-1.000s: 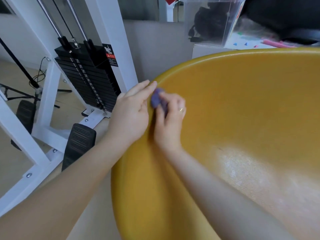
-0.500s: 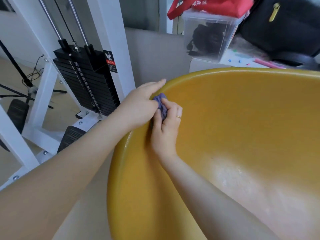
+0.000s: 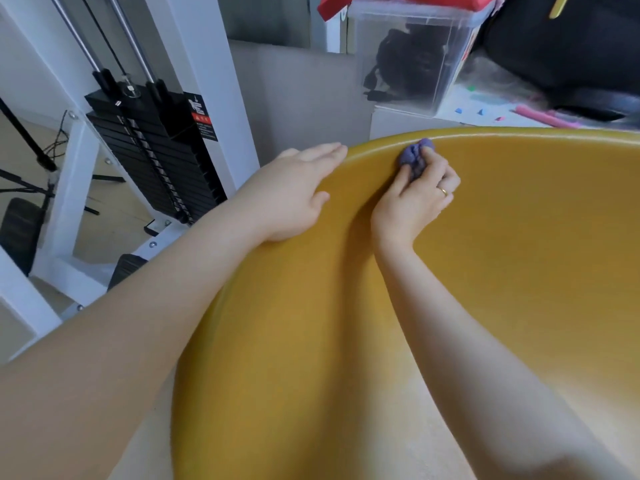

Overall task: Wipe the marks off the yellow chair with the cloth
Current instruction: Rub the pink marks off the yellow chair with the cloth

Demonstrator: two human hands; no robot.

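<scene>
The yellow chair (image 3: 519, 237) is a large curved shell that fills the right and lower part of the head view. My right hand (image 3: 415, 199) presses a small bunched purple cloth (image 3: 414, 157) against the inside of the shell just under its top rim. A ring shows on one finger of that hand. My left hand (image 3: 291, 192) lies flat over the outer rim to the left of the cloth, fingers together and pointing right, thumb on the inner side. No marks can be made out on the yellow surface.
A white weight machine (image 3: 156, 157) with a black plate stack stands to the left, close to the chair. Behind the rim are a clear plastic box (image 3: 412, 60), a red bag (image 3: 398, 1), a dark bag (image 3: 568, 53) and a grey wall panel (image 3: 304, 95).
My right hand has slid the cloth to the right along the rim, away from the left hand. The left hand stays on the rim. The view has tilted up slightly.
</scene>
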